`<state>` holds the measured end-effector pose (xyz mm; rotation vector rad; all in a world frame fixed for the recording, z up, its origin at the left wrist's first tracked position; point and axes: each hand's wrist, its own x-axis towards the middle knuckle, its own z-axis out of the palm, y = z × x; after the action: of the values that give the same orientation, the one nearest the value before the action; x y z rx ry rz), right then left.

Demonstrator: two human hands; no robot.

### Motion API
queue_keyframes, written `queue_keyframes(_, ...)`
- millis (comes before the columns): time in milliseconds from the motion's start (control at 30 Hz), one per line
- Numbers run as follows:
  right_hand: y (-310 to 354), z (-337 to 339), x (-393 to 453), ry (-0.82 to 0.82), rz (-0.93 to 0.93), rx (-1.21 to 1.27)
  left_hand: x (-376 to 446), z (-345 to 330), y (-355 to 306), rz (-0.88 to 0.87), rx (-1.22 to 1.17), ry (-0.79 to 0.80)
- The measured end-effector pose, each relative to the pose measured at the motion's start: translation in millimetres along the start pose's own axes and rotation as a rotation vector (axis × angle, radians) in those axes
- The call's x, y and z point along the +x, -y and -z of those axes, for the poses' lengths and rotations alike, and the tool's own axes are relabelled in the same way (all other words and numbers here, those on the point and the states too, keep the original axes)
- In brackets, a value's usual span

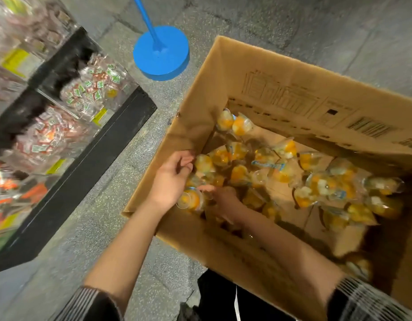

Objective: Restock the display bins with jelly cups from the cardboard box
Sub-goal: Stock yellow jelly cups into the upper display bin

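With both hands down at the near-left corner of the cardboard box (223, 72), my left hand (171, 179) curls its grip over jelly cups (279, 167) and my right hand (223, 198) is buried, grip unclear, so overloaded slippery cups could spill onto the floor (121, 228) before reaching the display bins (93, 91).

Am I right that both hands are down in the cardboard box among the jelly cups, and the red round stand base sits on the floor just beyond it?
Not quite: the stand base is blue, not red, as the head view shows. Otherwise yes: the left hand and right hand are in the cardboard box among the jelly cups.
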<state>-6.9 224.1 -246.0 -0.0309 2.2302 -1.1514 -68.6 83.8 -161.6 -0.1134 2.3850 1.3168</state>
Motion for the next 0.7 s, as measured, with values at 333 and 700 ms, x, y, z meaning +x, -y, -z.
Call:
queue_keyframes(333,-9.1,-41.3,50.1,0.059,0.070,0.147,4.6,0.0,5.1,-0.056,0.121,-0.035)
queue_keyframes(700,-11.5,18.7,-2.5,-0.232,0.041,0.477,-5.9,-4.5,-2.3,0.086,0.170,0.345)
